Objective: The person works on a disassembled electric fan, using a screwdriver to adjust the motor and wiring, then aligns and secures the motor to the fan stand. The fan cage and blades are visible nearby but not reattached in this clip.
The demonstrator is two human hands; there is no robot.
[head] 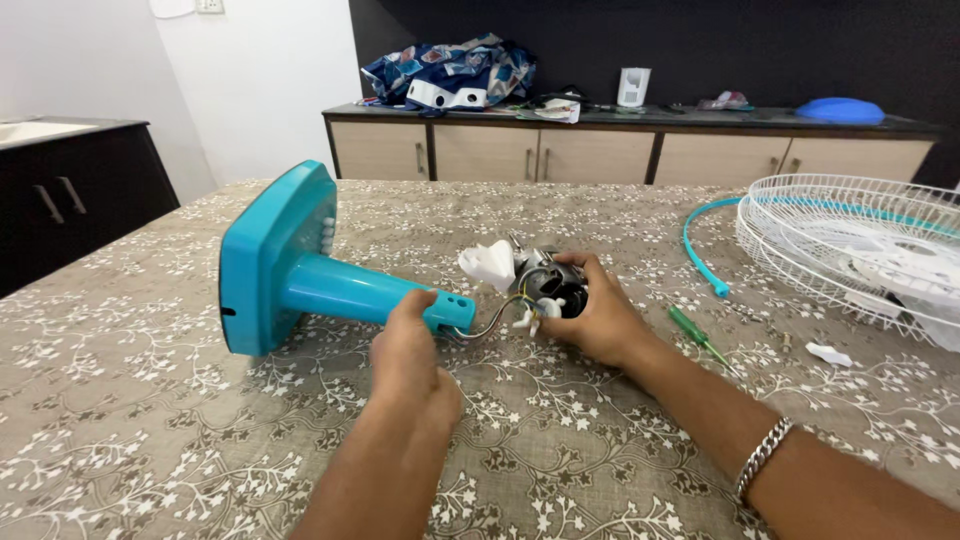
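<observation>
A teal fan stand (300,270) lies on its side on the patterned tablecloth (150,400), its square base at the left and its neck pointing right. My left hand (410,350) grips the end of the neck. My right hand (595,315) holds the bare fan motor (550,280), which has a white plastic piece (488,265) on its left side. Thin wires (495,320) run from the motor into the open end of the neck.
A green screwdriver (697,334) lies right of my right hand. White wire fan grilles (850,250) and a teal rim ring (700,255) sit at the far right, with a small white part (828,354) nearby. A cabinet (620,150) stands behind the table.
</observation>
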